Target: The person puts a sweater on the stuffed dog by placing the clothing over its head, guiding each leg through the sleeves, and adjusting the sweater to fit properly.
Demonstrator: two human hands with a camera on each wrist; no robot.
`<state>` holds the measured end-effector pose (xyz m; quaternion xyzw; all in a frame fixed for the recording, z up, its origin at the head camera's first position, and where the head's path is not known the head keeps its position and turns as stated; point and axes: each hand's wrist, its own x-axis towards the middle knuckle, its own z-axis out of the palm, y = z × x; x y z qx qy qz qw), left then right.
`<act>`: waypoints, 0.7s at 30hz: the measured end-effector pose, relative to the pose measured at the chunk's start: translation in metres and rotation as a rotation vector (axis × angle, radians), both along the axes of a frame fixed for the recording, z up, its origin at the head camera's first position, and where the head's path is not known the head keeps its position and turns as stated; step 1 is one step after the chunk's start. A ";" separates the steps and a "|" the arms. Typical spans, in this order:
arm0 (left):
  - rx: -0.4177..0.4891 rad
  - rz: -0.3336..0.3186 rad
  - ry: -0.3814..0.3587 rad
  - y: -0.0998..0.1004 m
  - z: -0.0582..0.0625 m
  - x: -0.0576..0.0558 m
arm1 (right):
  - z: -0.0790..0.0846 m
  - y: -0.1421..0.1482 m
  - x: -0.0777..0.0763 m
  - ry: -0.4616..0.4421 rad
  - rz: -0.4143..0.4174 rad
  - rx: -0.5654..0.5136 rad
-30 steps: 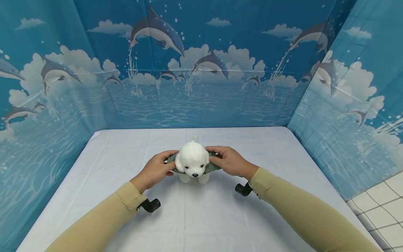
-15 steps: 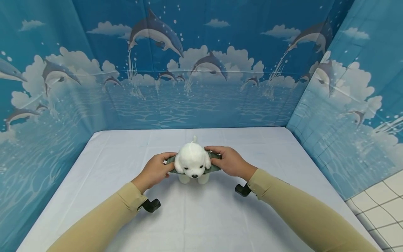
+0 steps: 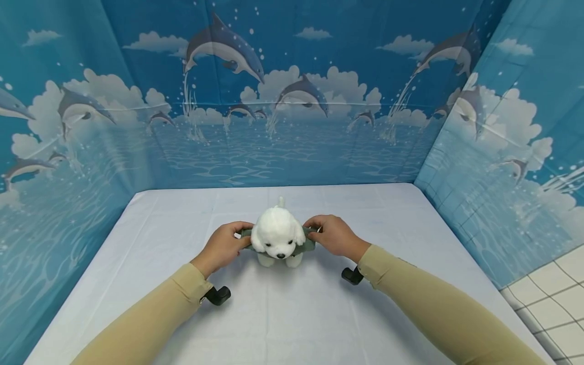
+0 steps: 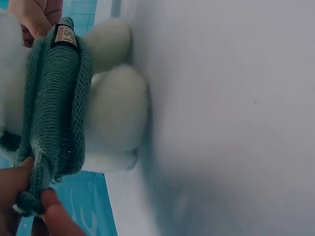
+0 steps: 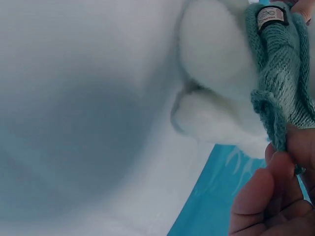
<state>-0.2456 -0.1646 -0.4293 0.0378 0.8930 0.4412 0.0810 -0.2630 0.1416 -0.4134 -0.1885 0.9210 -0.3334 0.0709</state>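
A white plush dog (image 3: 277, 230) stands on the table in the head view, facing me. Round its body below the head is a green knitted sweater (image 4: 54, 93) with a small label on its front. On the left side, my left hand (image 3: 225, 243) pinches an end of the knit between thumb and fingers. Opposite it, my right hand (image 3: 335, 235) pinches the sweater's other end, and the right wrist view shows the knit (image 5: 283, 73) stretched towards those fingertips. The dog's head hides the back part of the sweater in the head view.
The dog stands on a white cloth-covered table (image 3: 283, 314). Blue dolphin-print curtains (image 3: 292, 147) rise behind the table and along both sides. Black wrist-mounted devices, one (image 3: 218, 295) at the left cuff and one (image 3: 352, 275) at the right, hang beneath the sleeves.
My right hand has shifted slightly, its index finger drawing back from the dog's neck towards the sweater's outer end. The left hand has edged a little left. The dog stays in nearly the same place.
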 end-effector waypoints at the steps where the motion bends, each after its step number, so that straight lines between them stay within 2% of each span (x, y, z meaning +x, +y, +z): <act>1: -0.008 -0.001 0.003 0.000 -0.001 -0.001 | -0.001 0.001 -0.001 0.001 -0.002 0.012; 10: -0.076 0.011 0.039 0.000 -0.009 -0.003 | -0.011 0.002 -0.005 0.000 0.021 0.066; 21: -0.137 0.018 0.039 -0.002 -0.010 -0.003 | -0.009 0.004 -0.003 -0.028 -0.005 0.125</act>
